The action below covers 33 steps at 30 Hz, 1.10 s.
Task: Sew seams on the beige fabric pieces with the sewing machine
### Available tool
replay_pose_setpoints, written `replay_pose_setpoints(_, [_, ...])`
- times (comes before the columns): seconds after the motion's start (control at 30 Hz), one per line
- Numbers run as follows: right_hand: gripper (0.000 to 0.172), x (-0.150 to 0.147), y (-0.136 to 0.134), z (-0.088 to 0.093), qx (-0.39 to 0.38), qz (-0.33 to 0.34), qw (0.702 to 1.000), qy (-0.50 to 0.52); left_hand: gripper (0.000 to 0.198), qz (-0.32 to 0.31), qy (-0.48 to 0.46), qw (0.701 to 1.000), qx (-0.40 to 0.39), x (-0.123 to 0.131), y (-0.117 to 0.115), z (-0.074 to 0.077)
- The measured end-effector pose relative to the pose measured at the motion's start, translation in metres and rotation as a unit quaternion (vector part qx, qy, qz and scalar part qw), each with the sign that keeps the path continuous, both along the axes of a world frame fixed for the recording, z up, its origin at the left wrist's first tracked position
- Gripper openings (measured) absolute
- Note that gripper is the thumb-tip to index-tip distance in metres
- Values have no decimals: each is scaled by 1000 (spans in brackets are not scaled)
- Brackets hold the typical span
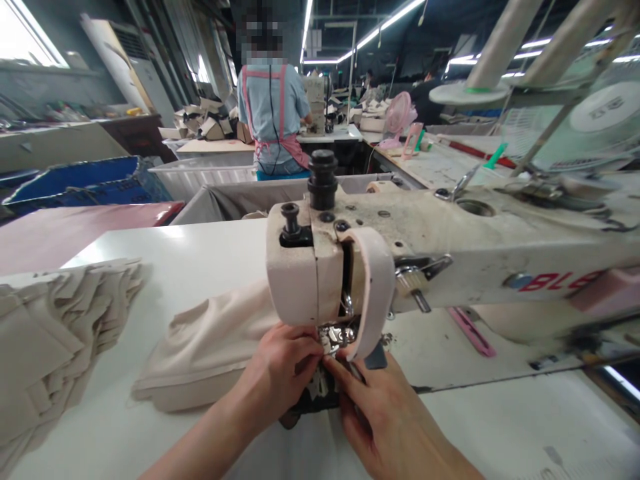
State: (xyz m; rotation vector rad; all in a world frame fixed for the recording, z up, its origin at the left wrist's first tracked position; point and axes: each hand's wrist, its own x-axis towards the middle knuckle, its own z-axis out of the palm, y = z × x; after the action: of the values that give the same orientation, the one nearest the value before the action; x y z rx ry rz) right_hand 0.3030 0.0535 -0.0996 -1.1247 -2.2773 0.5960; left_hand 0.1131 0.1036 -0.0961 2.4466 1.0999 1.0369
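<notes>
Two bare hands work at the needle end of a sewing machine. The left hand has thumb and forefinger drawn together beside the presser foot; what lies between the tips is too small to tell. The right hand has its fingers curled, tips close to the same foot; whether it grips anything cannot be determined.

The beige cloth lies left of the machine head, loosely folded, with its near part hidden behind the left hand and forearm. Judged by its soft creases, it is light, limp and unlikely to break, though prone to ruckling and fraying; a stray thread appears at its left corner. Best hold: a flat fingertip pinch at the layered edge, clear of the needle.

Surface: a smooth, glossy white table, on which cloth probably slides readily. A pile of cut pieces lies at far left, edges uneven. A pink tool rests on the machine bed.

Room: a workshop under strip lights. A blue bin stands beyond the table; a co-worker sits ahead, back turned, near a pink fan.
</notes>
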Motion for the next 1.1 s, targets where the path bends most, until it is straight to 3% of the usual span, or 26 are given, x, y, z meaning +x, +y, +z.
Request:
replay_pose_setpoints(0.17, [62,2,0,-1,-2,-17,999,38,19,-19,19,999,23,-3,1,1])
replay_pose_setpoints(0.43, [63,2,6,-3,18,-6,999,-30,17,-32,7,999,37,-3,3,1])
replay_pose_setpoints(0.6, [59,5,7,-7,35,2,999,-8,17,-40,22,999,12,-2,4,5])
replay_pose_setpoints(0.73, [57,7,6,-4,51,-22,998,21,18,-25,10,1000,11,-1,4,3])
replay_pose_setpoints(1.1, [54,3,9,-2,93,-33,994,-56,19,-7,-7,1000,-9,-1,1,3])
